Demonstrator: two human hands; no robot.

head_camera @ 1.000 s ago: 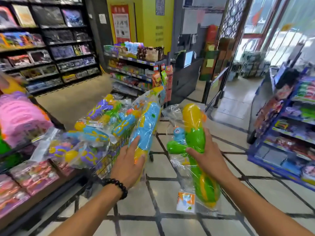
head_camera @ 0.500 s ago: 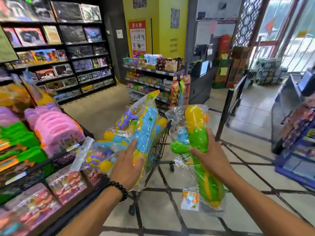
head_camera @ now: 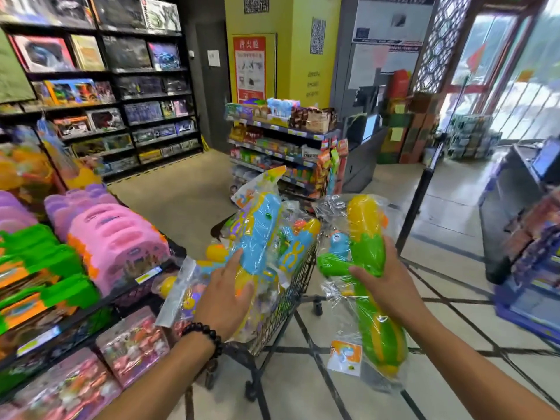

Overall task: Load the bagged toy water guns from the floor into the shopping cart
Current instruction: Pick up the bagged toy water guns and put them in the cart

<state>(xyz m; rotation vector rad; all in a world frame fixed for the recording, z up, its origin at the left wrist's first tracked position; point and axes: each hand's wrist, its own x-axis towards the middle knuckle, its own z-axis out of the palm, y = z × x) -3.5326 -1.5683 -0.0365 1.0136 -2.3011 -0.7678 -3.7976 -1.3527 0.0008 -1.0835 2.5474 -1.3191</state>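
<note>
1. Two hands, each gripping one bagged water gun above the tiled floor (head_camera: pixel 454 322); both arms reach forward from the lower edge of the view.
2. Left hand (head_camera: pixel 224 301): fingers and thumb curled round a blue and yellow water gun (head_camera: pixel 260 237) in a clear bag; the bag stands nearly upright, its lower part at the near rim of the shopping cart (head_camera: pixel 285 307), its printed top above the load; a dark bead bracelet (head_camera: pixel 203 334) circles the wrist.
3. Right hand (head_camera: pixel 391 286): clamped round the middle of a green and yellow water gun (head_camera: pixel 366 247) in a clear bag, held to the right of the cart and clear of it; a small orange card (head_camera: pixel 345 356) hangs inside the bottom of the bag.
4. Shopping cart: a dark wire basket on wheels, heaped with more bagged water guns (head_camera: pixel 297 237) in blue, yellow and purple.
5. Left foreground: a low shelf (head_camera: pixel 91 310) bearing pink toy cases (head_camera: pixel 115 237) and green and orange packs (head_camera: pixel 39 274).
6. Background: dark wall shelves of boxed toys (head_camera: pixel 127 86); a snack rack (head_camera: pixel 281 140) just beyond the cart.
</note>
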